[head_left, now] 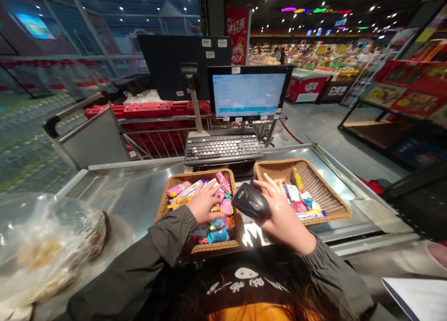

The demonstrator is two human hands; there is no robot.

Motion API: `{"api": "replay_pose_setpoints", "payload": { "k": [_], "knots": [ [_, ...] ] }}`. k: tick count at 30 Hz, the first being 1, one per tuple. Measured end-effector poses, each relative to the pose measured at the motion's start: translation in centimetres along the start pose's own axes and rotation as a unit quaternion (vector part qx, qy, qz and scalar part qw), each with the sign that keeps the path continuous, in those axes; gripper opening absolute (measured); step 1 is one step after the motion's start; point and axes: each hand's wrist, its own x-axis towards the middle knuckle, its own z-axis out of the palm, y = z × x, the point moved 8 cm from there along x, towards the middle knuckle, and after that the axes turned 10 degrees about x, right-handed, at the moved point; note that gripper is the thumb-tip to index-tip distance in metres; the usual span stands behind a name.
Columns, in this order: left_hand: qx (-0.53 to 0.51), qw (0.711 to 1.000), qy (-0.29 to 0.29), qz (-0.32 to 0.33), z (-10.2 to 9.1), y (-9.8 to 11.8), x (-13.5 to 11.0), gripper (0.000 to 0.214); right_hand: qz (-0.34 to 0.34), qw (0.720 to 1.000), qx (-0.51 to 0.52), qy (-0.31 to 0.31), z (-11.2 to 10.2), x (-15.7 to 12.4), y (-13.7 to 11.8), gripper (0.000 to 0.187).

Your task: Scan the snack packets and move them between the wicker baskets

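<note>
Right grip (pixel 281 216) is grasping a black scanner (pixel 252 202), fingers and thumb wrapped around it, above the gap between two wicker baskets. Left grip (pixel 203 204) is released, its fingers spread over the left basket (pixel 214 247); nothing is plainly pinched there, and whether the fingertips touch anything below I cannot tell.

Closest to the body, a sheet of paper (pixel 419 297) juts in at the lower right, and a clear plastic bag (pixel 49 246) sits on the left of the metal counter (pixel 129 193).

Just beyond, the left basket carries a crowded heap of small packets (pixel 219 236), while the right basket (pixel 326 190) holds a smaller cluster, with a slim yellow bottle (pixel 297 178) among it. With goods in both baskets and the scanner in hand, the work looks under way rather than finished. The larger share lies on the left; how many pieces are dealt with, and how many are left, one moment cannot settle.

Behind the baskets stands a keyboard (pixel 223 148), then a lit screen (pixel 248 95), whose text is too blurred to give a count. Farther off, a red freezer chest (pixel 307 85) stands on the shop floor.
</note>
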Motion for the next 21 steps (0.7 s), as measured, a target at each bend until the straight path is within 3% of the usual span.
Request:
{"api": "replay_pose_setpoints", "payload": {
  "k": [5,9,15,21],
  "knots": [
    [0.018,0.996,0.045,0.075,-2.9,3.7,4.2,0.041,0.07,0.992,-0.045,0.093,-4.7,-2.3,4.7,0.049],
    [0.029,0.99,0.028,0.134,-2.8,7.8,9.2,0.04,0.121,0.976,-0.07,0.167,-8.5,-4.7,8.2,0.047],
    [0.06,0.981,-0.014,0.184,1.5,13.7,17.3,0.032,0.155,0.964,-0.075,0.203,-10.9,-7.2,11.2,0.047],
    [0.098,0.976,-0.078,0.179,6.8,15.6,24.3,0.032,0.182,0.963,-0.064,0.188,-11.5,-7.7,13.4,0.044]
  ]
}}
